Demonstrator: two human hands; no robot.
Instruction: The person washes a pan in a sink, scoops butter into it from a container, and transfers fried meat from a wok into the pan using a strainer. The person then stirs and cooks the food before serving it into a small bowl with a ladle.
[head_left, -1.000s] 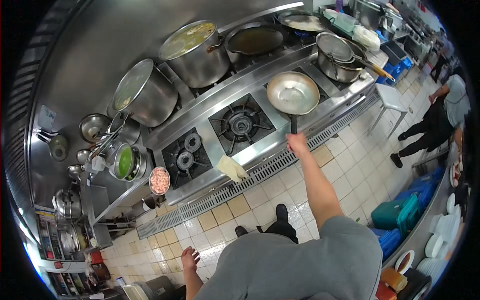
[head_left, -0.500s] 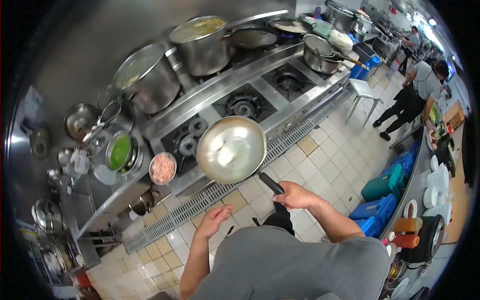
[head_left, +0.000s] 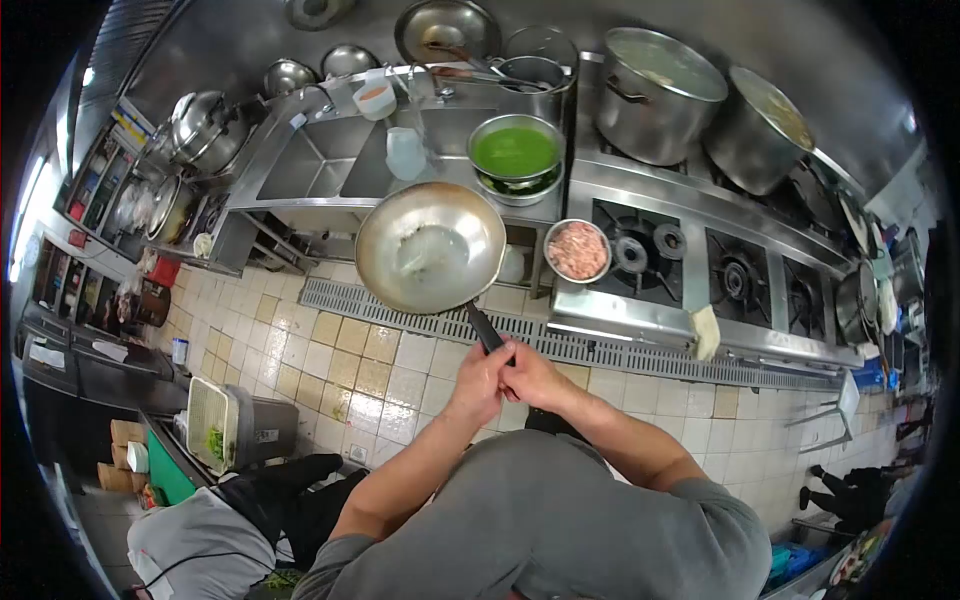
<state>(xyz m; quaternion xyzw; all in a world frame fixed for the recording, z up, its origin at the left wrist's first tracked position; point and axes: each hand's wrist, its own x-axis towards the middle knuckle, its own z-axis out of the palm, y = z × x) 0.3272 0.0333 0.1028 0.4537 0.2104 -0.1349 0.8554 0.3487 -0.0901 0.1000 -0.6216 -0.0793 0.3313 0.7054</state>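
Note:
A steel pan [head_left: 430, 247] with a little liquid in it hangs in the air in front of the sink counter, its black handle pointing back toward me. My right hand [head_left: 532, 374] is wrapped round that handle. Pressed against it from the left is my left hand [head_left: 480, 382], closed at the handle's end. To the right of the pan, a bowl of pink chopped meat [head_left: 578, 250] stands at the stove's left corner. Behind it, a pot of green liquid [head_left: 515, 152] sits on the counter.
A double sink [head_left: 320, 160] lies beyond the pan. The stove [head_left: 640, 315] with burners and large stockpots [head_left: 655, 110] extends to the right, a cloth [head_left: 705, 333] on its edge. A co-worker [head_left: 200, 545] is at the lower left beside a bin [head_left: 265, 430].
The view has turned left toward the sink. The pan has come off the stove and moved left with my right hand. My left hand has joined it at the handle.

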